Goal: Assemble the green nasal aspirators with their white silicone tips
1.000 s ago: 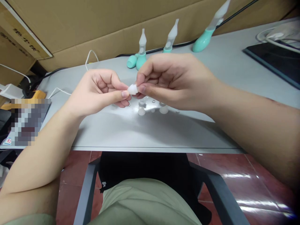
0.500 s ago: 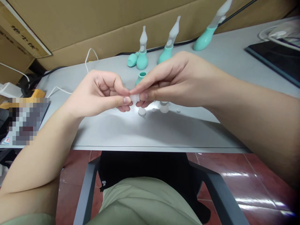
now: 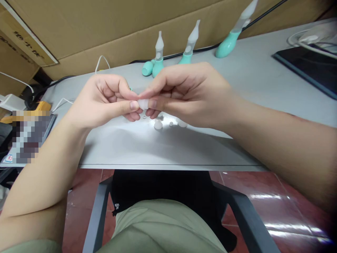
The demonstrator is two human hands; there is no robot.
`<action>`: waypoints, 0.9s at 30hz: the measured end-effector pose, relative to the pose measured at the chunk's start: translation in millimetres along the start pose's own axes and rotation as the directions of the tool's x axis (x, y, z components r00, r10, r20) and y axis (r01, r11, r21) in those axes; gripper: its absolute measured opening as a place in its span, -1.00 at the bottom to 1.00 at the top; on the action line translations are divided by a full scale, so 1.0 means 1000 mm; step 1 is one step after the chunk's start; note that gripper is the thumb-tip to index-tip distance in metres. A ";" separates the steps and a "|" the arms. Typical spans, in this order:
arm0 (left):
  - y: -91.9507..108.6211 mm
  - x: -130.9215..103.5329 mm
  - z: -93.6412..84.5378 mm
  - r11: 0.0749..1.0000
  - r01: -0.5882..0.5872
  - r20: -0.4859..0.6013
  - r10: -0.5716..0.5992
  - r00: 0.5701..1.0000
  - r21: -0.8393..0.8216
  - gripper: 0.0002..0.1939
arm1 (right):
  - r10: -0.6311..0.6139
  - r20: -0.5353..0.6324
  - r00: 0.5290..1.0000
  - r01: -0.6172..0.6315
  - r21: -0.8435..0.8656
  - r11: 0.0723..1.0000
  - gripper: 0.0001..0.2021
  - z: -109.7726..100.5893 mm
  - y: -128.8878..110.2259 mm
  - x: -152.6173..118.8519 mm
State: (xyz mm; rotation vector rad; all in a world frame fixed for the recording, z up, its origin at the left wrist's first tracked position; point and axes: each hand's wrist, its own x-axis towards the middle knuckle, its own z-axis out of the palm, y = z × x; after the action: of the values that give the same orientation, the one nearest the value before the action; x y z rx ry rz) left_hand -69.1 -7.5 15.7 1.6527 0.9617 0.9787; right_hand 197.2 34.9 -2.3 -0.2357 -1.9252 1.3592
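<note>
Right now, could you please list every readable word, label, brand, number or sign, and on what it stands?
No text reads with certainty.
Handwritten characters on the upper-left cardboard: too blurred to quote.
Second row of marks farther left: blurred.
White mark on black cloth: too small.
Small sticker at far left: too small.
Held white piece, teal bulbs: no text visible.

Lighting was bright and fairly even over the table (image 3: 263, 77), apparently from above. A broad, soft-edged shadow lay on the tabletop in front of the left hand (image 3: 110, 98) and right hand (image 3: 184, 95). Glare whitened the surface just beneath the fingers, and hard streaks marked the red floor (image 3: 289, 207) at right. The right forearm (image 3: 276, 137) was smeared near the wrist. The white piece (image 3: 143, 103) lacked fine detail. Coarse pixel blocks (image 3: 28, 137) covered an area at left. The far right corners were darkened.
</note>
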 end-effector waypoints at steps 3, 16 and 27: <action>0.008 -0.005 -0.007 0.997 -0.042 0.005 0.041 0.999 0.070 -0.65 | -0.042 -0.047 0.998 0.033 -0.174 0.984 -0.94 0.003 0.000 -0.001; 0.026 -0.011 -0.024 0.701 -0.080 0.240 -0.133 0.962 0.708 -0.90 | 0.222 0.250 0.942 0.186 -0.944 0.272 -0.57 0.000 -0.017 0.022; 0.038 -0.011 -0.026 0.678 -0.059 0.231 -0.167 0.958 0.732 -0.70 | 0.603 0.101 0.791 0.115 -0.993 0.014 -0.79 0.041 -0.035 0.051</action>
State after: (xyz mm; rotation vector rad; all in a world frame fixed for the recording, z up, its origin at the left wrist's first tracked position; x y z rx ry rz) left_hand -91.8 -18.2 56.5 2.3338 1.2926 0.2633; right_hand 143.6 17.5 45.7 -1.0635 -3.1839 -0.2191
